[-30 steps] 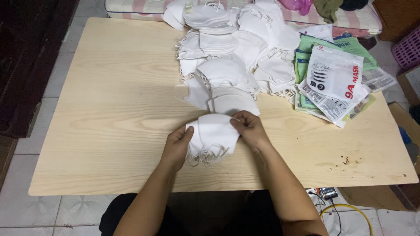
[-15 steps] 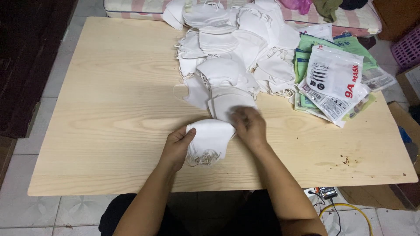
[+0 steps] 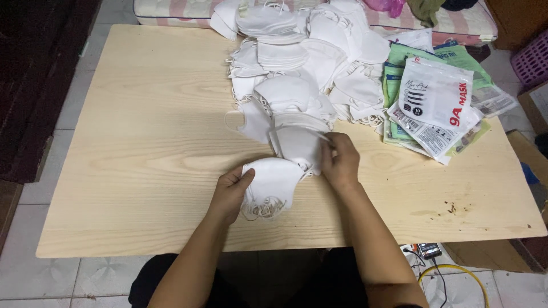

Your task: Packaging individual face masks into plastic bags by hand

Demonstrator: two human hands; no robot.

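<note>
My left hand (image 3: 229,194) grips the left edge of a small stack of white face masks (image 3: 273,182) lying on the light wooden table (image 3: 142,142), their ear loops bunched at the near side. My right hand (image 3: 339,162) has its fingers closed on the edge of another white mask (image 3: 298,142) at the near end of a big heap of white masks (image 3: 302,63) that reaches to the table's far edge.
A pile of flat printed mask packets (image 3: 436,105), white and green, lies at the right of the heap. Brown crumbs (image 3: 454,208) dot the table near its right front. A purple basket (image 3: 531,57) and cables (image 3: 451,271) sit on the tiled floor.
My right hand left the small stack and moved up and right to a mask at the heap's near end. My left hand stayed on the stack.
</note>
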